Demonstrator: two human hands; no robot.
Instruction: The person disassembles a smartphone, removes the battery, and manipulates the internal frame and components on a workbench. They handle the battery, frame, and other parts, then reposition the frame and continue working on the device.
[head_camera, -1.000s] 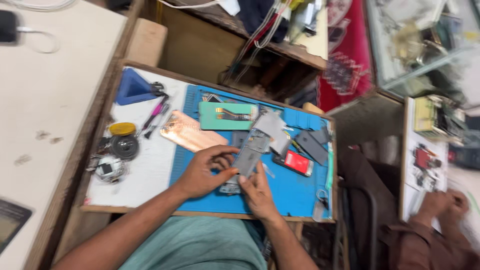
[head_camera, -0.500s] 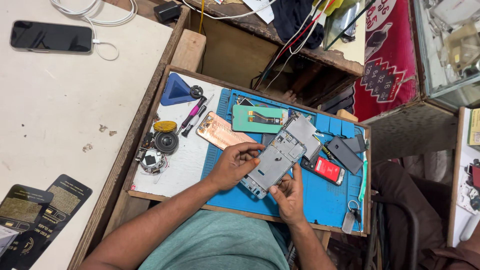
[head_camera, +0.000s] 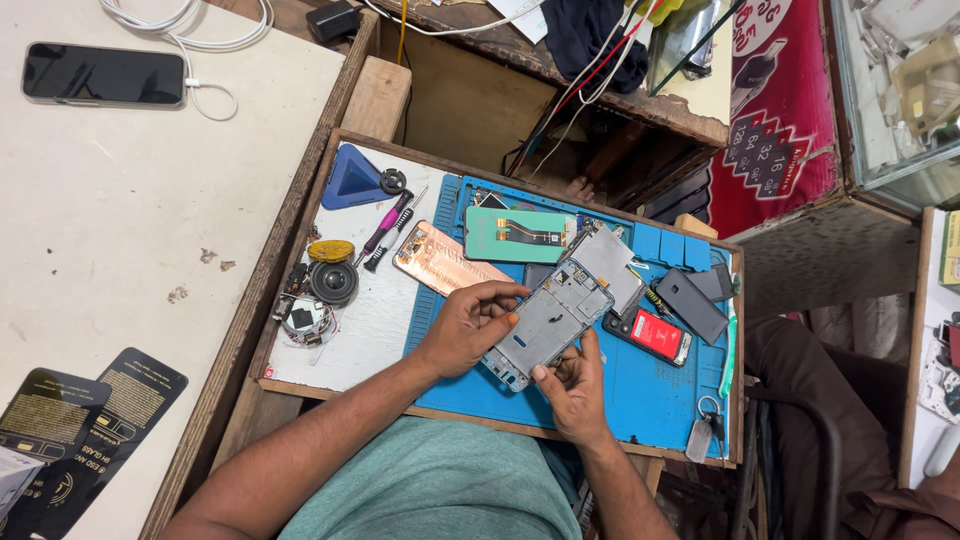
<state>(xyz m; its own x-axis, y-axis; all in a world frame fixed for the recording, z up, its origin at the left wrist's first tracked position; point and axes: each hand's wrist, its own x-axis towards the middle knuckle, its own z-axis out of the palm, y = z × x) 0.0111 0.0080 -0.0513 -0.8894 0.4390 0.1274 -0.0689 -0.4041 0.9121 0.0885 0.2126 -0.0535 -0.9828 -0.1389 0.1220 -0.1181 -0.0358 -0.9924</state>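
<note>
Phone frame (head_camera: 548, 322) unmoved; both hands' fingers grasping it; red sign (head_camera: 775, 120) upper right, seemingly hanging.

We had the grey phone mid-frame (head_camera: 548, 325) up off the blue mat (head_camera: 650, 400), tilted diag., inner side up w/ cutouts showing. Left hand (head_camera: 465, 330) gripped its left edge; right hand (head_camera: 572, 385) pinched the lower corner from below.

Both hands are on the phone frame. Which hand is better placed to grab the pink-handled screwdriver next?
Left, probably. The left hand grips the phone frame on the side toward the pink-handled screwdriver, which lies up-left on the white board. The right hand supports the frame's lower edge, farther away.
</note>
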